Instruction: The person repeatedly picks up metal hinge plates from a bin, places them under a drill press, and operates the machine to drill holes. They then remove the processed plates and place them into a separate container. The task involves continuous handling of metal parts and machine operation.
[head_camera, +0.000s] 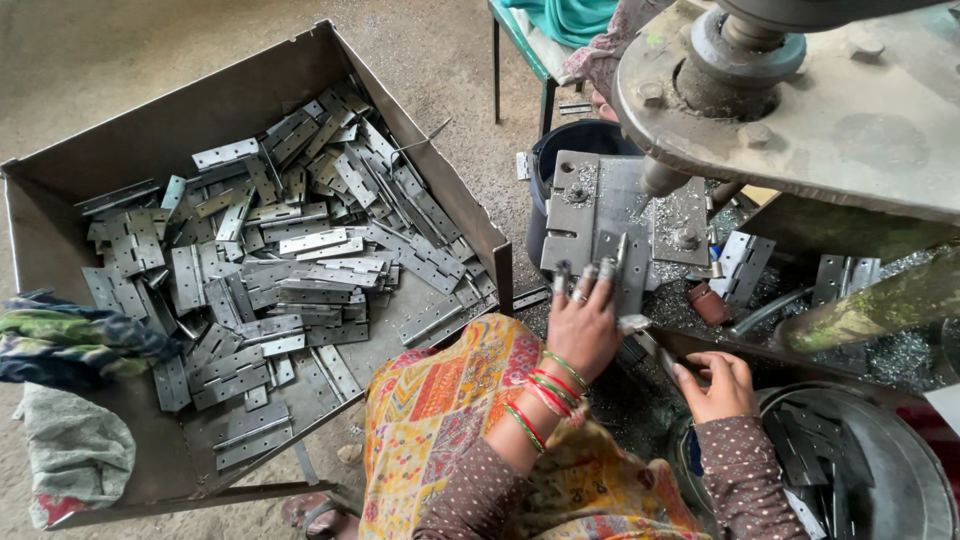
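My left hand (584, 318), with bangles on the wrist, rests its fingertips on a grey metal hinge plate (628, 272) lying on the press bed (590, 210) under the machine head. My right hand (716, 385) is lower right with curled fingers; it grips a small metal tool (640, 332) that points left toward the press bed. Metal shavings cover the bed around the plate.
A large metal tray (150, 150) at left holds several loose grey hinges (300, 260). The heavy press head (800, 100) overhangs at upper right. A round metal basin (900, 470) with hinges sits at lower right. Cloths (70, 345) hang on the tray's left edge.
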